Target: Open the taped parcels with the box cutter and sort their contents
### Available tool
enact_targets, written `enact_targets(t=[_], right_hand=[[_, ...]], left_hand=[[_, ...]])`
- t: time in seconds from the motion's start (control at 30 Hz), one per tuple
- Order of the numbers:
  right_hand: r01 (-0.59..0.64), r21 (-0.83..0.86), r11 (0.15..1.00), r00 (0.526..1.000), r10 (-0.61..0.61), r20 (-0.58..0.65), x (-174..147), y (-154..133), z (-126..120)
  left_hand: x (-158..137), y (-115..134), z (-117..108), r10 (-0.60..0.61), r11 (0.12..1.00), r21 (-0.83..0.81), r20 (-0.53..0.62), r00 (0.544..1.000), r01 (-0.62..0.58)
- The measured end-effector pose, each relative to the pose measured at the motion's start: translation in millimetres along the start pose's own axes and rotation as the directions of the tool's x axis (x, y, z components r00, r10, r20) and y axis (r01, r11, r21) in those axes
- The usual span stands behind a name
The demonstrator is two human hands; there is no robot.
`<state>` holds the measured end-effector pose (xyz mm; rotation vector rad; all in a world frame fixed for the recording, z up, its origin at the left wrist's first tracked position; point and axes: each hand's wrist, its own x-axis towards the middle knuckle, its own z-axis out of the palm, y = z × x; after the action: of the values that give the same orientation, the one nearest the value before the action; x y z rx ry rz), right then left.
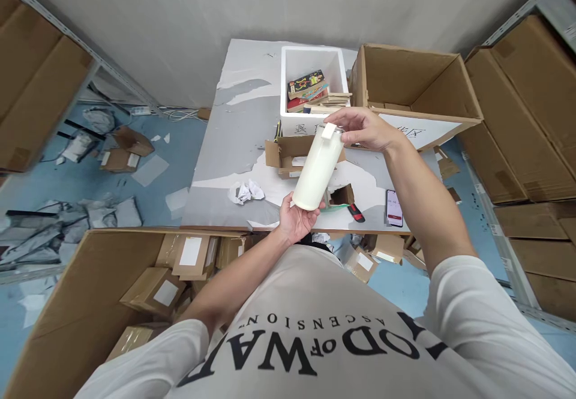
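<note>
A cream-white insulated bottle [317, 170] is held tilted above the table, its top leaning to the right and away from me. My left hand [298, 219] supports it from below, fingers curled around its base. At the upper end, my right hand [362, 129] grips the lid by the rim, thumb and fingers on either side. Behind the bottle lies a small opened carton [288, 154] with its flaps out. Below the bottle's right side are a small open brown box [342, 195] and a black-and-red box cutter [356, 212].
A white foam box [284, 81] with books and a large open cardboard box [418, 72] stand at the table's back. Crumpled paper [245, 192] lies left, a phone [394, 208] right. A big carton [81, 279] of taped parcels stands at lower left.
</note>
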<state>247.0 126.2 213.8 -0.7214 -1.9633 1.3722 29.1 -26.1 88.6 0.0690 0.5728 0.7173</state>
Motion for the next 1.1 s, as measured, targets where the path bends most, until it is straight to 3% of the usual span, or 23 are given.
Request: enact_targets(t=[0.07,0.13,0.17,0.23,0.3,0.33,0.43,0.6,0.9,1.0,1.1], right_hand=[[0.020,-0.025,0.999,0.998,-0.022,-0.058,-5.1,-3.2,-4.1],[0.023,-0.082,0.996,0.990,-0.034,-0.137,-18.4,-11.5,-10.3],[0.020,-0.116,0.993,0.983,-0.040,-0.180,-28.6,-16.2,-13.5],[-0.011,-0.178,0.984,0.961,-0.039,-0.272,-54.8,-23.6,-17.7],[-0.066,-0.232,0.970,0.931,-0.024,-0.364,-85.0,-25.2,-16.8],[-0.098,-0.258,0.961,0.914,-0.015,-0.405,-99.8,-23.6,-13.9],[-0.196,-0.331,0.923,0.871,0.009,-0.491,-135.7,-12.9,2.8],[-0.306,-0.460,0.834,0.849,0.021,-0.528,-156.3,2.8,37.2],[-0.338,-0.541,0.770,0.906,0.111,-0.408,-147.1,10.9,63.6],[-0.366,-0.644,0.671,0.919,0.152,-0.364,-133.3,7.0,72.0],[-0.392,-0.769,0.505,0.920,0.228,-0.319,-115.0,6.2,83.2]], left_hand=[[6.5,2.0,-6.2,0.069,0.988,0.136,0.013,0.998,-0.070],[15.4,4.9,-15.8,0.210,0.906,0.367,0.042,0.977,-0.211],[20.8,6.4,-21.3,0.295,0.808,0.513,0.069,0.953,-0.288],[33.6,8.3,-32.0,0.419,0.492,0.787,0.161,0.894,-0.372],[49.7,6.9,-40.1,0.423,0.153,0.927,0.253,0.870,-0.344],[58.8,4.6,-42.7,0.394,0.031,0.947,0.281,0.875,-0.319],[87.3,-7.1,-46.9,0.288,-0.145,0.942,0.334,0.898,-0.304],[116.7,-25.7,-55.3,0.327,-0.195,0.916,0.398,0.857,-0.350],[119.5,-23.7,-70.5,0.392,-0.203,0.895,0.447,0.804,-0.398],[112.7,-18.7,-75.1,0.413,-0.165,0.904,0.426,0.805,-0.394],[100.9,-8.7,-80.8,0.435,-0.114,0.906,0.415,0.799,-0.408]])
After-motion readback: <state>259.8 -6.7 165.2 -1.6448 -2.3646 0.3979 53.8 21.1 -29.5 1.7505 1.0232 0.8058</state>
